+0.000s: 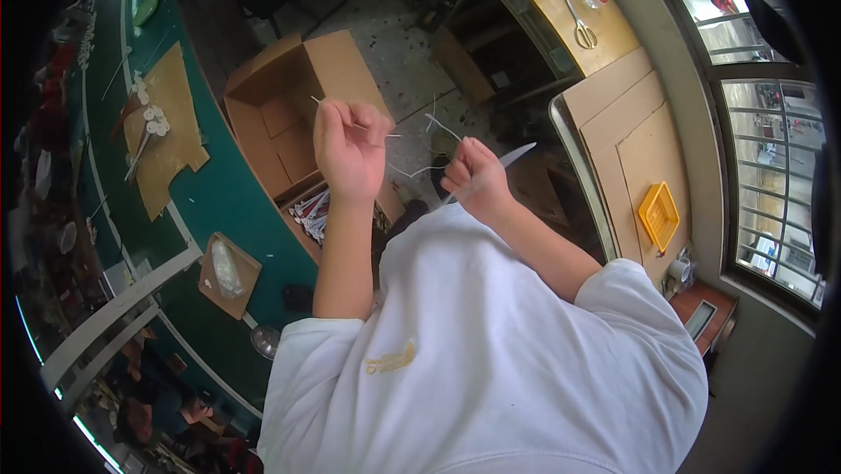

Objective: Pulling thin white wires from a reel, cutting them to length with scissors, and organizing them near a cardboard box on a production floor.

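Pinching left hand (pixel 350 154): fingers bent around a thin white strand (pixel 394 135), before the open brown cardboard box (pixel 346 71).
Slack white cord (pixel 411 176): hangs between the hands; best untangled.
Right hand (pixel 477 183): fingers apparently closed on cord and a pale, pointed strip (pixel 519 153); its tip is best angled away.

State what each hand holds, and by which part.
Left hand: a thin white strand, the gripped part hidden in the fingers. Right hand: a white string and apparently a pale pointed strip, gripped parts also hidden.
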`<state>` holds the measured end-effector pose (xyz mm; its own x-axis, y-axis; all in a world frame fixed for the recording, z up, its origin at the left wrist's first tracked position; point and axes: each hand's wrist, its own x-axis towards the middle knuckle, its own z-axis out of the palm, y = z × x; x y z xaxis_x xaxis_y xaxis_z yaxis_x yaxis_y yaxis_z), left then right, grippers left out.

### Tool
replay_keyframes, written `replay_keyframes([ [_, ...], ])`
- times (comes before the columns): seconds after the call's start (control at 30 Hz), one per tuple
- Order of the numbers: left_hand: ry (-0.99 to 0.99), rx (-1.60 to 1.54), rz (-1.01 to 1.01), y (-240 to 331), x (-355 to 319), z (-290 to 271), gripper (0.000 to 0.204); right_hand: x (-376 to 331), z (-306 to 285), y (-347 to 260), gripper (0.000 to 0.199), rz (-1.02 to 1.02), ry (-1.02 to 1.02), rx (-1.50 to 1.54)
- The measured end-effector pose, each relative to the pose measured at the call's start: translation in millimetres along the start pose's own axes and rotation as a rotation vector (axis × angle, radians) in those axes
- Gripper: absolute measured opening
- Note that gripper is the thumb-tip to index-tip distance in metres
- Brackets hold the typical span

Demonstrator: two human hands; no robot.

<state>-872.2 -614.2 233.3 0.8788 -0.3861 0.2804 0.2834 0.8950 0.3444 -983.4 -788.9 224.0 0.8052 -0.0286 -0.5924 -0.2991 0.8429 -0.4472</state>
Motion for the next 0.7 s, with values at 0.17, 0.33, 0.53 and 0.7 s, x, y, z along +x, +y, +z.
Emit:
replay_keyframes([
  [0.17,0.154,0.38,-0.108,10,-3,11,0.034,-26,-69,-12,0.031,0.069,0.364,0.19],
  [0.33,-0.353,1.082,-0.203,-66,-43,59,0.031,-10,-48,-3,0.032,-0.03,0.486,0.159],
  [0.53,-0.49,0.989,-0.431,-92,-58,89,0.033,32,-76,8,0.031,-0.025,0.588,0.213],
  [0.7,0.096,0.304,-0.286,-43,-19,71,0.037,33,-150,12,0.024,0.005,0.425,0.087],
])
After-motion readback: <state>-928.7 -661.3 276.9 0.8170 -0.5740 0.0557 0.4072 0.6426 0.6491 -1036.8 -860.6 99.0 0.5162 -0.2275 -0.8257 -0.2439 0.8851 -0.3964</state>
